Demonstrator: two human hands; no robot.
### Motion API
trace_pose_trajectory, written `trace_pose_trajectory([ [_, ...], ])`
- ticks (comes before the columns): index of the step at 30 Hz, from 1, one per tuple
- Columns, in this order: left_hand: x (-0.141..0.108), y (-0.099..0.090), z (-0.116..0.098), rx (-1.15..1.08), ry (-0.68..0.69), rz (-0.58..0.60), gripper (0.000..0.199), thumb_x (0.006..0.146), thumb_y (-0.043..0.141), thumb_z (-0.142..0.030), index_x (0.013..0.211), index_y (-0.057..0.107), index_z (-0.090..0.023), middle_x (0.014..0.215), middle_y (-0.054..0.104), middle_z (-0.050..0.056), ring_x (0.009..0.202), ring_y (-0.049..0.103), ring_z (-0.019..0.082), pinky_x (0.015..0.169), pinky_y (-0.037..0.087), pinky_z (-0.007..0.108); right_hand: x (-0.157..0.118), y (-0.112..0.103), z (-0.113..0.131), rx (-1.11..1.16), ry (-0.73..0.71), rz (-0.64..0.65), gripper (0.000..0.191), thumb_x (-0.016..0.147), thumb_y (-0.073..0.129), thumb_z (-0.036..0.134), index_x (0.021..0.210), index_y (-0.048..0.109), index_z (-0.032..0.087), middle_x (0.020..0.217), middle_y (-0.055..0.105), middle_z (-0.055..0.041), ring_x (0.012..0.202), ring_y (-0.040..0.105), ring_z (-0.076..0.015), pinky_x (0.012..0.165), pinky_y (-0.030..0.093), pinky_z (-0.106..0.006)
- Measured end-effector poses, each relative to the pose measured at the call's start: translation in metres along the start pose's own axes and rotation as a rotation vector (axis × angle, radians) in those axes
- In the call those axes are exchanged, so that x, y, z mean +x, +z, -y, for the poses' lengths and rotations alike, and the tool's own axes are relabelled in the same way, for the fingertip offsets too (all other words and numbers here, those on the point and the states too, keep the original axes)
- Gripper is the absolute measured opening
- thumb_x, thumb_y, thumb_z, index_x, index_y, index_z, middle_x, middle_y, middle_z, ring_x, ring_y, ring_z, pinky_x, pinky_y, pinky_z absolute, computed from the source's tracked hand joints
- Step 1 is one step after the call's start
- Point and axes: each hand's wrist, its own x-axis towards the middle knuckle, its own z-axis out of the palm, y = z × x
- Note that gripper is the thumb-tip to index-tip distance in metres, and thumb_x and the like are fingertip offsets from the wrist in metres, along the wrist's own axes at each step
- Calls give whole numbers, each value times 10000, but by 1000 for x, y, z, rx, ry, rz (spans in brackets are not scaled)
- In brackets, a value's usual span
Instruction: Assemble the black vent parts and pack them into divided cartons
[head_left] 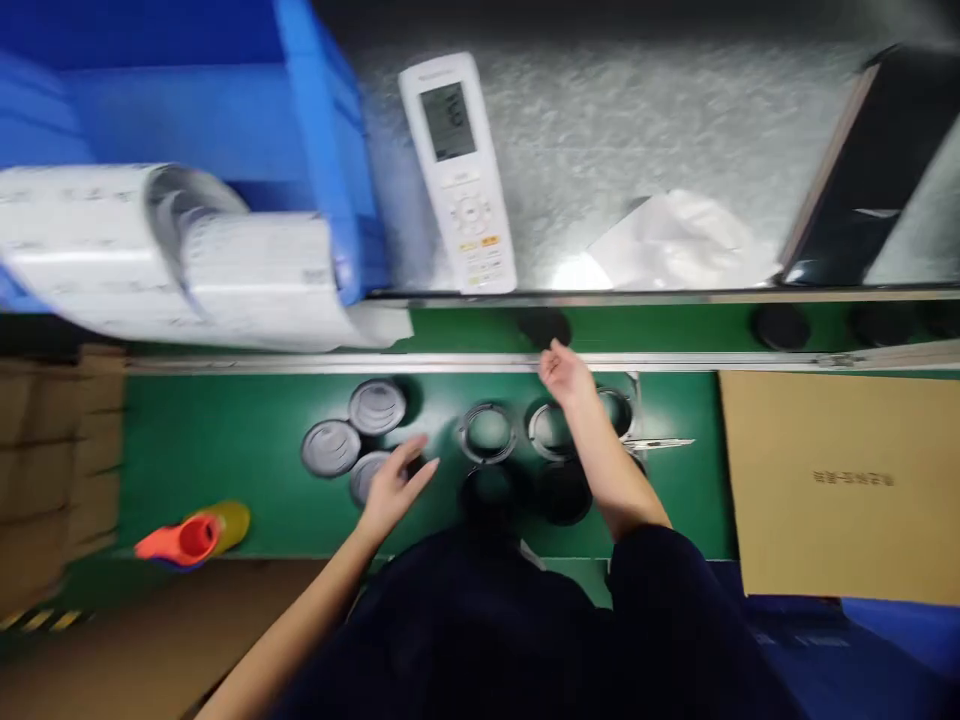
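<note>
Right hand (564,375) at round black disc (545,324), past silver metal rail (420,363); grip can't tell, blurred. Left hand (390,492) open, empty, by round grey disc (367,474). Right forearm (611,465) might nudge silver ring (533,430).

On the near side of a metal rail (375,363), three round grey pieces (331,447) with curved ridges cluster, one partly hidden, and open grey rings (487,459) lie flat, with a blurred black disc (545,326) beyond the rail.
</note>
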Motion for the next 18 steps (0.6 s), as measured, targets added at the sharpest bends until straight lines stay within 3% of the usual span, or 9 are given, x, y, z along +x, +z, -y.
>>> trace_pose_trajectory([
  [2,10,15,-22,-512,-40,103,846,695,815,-601,1437,545,-299,1584,478,128,1465,438,349,1153,432,511,-67,57,-62,179,296,137,390,772,884,330,703,521,207,602,624,37,563,625,-95,522,537,-185],
  [4,14,15,-32,-866,-104,163,863,729,742,-701,1434,556,-238,1549,509,171,1436,470,370,1125,462,519,-133,97,-104,212,488,306,370,741,908,367,734,581,195,667,674,12,595,643,-100,530,535,-184],
  [6,8,3,-33,-1085,-176,202,848,800,614,-760,1405,582,-165,1472,576,210,1370,537,389,1100,485,542,-181,119,-121,103,541,483,414,757,871,526,786,651,177,738,712,-27,634,658,-118,549,543,-204],
  [8,-5,-13,-33,-1209,-193,200,817,869,498,-754,1411,575,-147,1426,614,208,1326,576,394,1084,494,575,-204,126,-117,-153,510,715,549,801,748,705,814,703,158,767,726,-66,642,662,-145,536,536,-233],
  [10,-22,-26,-33,-1275,-165,170,765,915,437,-724,1420,566,-163,1400,639,184,1318,587,384,1081,490,594,-210,126,-100,-462,340,895,632,865,612,776,872,751,160,769,720,-81,643,652,-166,536,524,-260],
  [11,-30,-31,-33,-1292,-159,160,738,931,424,-707,1419,564,-171,1392,646,174,1324,583,379,1085,484,600,-209,125,-89,-591,178,916,624,907,566,761,951,775,174,821,723,-87,701,660,-181,587,543,-284],
  [13,-45,-36,-33,-1315,-179,182,713,951,410,-696,1419,561,-179,1397,645,166,1340,568,378,1088,470,622,-205,124,-70,-787,-249,805,546,973,523,690,1137,782,239,1044,704,-103,954,654,-227,819,572,-374],
  [15,-57,-36,-31,-1335,-205,245,731,956,390,-720,1423,554,-182,1404,637,172,1335,567,391,1071,462,663,-200,124,-61,-949,-598,657,487,1014,486,630,1226,768,295,1248,614,-108,1215,538,-274,1079,455,-475],
  [18,-71,-36,-25,-1330,-215,341,753,952,382,-749,1375,586,-160,1321,676,203,1227,636,418,987,496,704,-197,123,-64,-1135,-771,634,483,1057,408,578,1194,785,309,1342,534,-105,1322,418,-301,1195,295,-534],
])
